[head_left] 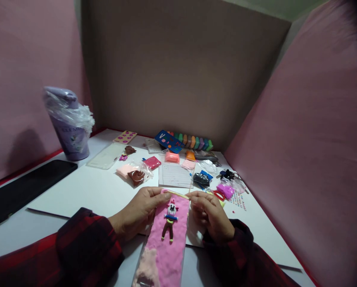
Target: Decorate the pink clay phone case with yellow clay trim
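In front of me is a phone case (178, 231) coated in pink clay, with peach clay around the cutout at its near end. A small clay figure (169, 219) with a white face, blue arms and brown legs lies on the pink. My left hand (141, 211) grips the case by its far left corner, thumb on top. Along the far edge runs a thin pale yellow clay strip (178, 194). The closed fingers of my right hand (210, 213) pinch the strip's right end at the corner; the fingertips are partly hidden.
A white board (106, 197) carries clay packets, including a brown one (136, 177) and a black one (201, 179). Also there are a clear case (105, 156), lined paper (175, 175), a blue decorated case (169, 141) and gem stickers (238, 200). Left stand a purple tumbler (72, 135) and a black phone (26, 189).
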Motion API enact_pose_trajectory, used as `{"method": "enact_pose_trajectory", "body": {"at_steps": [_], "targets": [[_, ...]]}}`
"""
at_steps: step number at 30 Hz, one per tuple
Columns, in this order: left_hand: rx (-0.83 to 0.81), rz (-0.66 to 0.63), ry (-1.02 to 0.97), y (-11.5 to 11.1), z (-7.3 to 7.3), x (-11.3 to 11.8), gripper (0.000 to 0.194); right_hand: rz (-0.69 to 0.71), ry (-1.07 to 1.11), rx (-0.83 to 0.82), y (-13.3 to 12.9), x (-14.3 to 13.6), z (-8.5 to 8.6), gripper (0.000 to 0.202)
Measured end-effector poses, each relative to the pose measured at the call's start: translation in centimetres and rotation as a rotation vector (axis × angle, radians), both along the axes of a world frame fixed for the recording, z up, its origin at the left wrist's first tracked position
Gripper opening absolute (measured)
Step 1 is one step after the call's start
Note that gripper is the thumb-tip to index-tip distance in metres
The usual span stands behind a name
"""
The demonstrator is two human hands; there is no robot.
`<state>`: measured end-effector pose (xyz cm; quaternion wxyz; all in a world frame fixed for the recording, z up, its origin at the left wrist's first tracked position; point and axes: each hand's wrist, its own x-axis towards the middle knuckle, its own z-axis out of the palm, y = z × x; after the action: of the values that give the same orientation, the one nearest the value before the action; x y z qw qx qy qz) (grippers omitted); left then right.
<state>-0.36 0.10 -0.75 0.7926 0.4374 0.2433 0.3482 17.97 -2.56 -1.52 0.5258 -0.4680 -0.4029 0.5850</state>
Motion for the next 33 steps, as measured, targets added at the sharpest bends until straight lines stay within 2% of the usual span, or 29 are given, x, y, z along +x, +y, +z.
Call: {"method": "enact_pose_trajectory", "body": {"at_steps": [13,18,26,33], "targets": [[-0.013,0.024,-0.019,-0.07,0.13,0.02,0.022,0.008,-0.066,0.010,0.00,0.17,-0.26,0.024],[-0.025,0.046,-0.006,0.02,0.04,0.00,0.016,0.030,-0.003,0.003,-0.04,0.26,-0.29,0.024],[0.041,0.017,0.013,-0.26,0.41,-0.03,0.027,0.061,0.011,0.029,-0.09,0.00,-0.24,0.031],[0.117,0.020,0.121,-0.39,0.75,-0.10,0.022,0.042,-0.008,-0.030,-0.48,-0.47,0.15,0.040]]}}
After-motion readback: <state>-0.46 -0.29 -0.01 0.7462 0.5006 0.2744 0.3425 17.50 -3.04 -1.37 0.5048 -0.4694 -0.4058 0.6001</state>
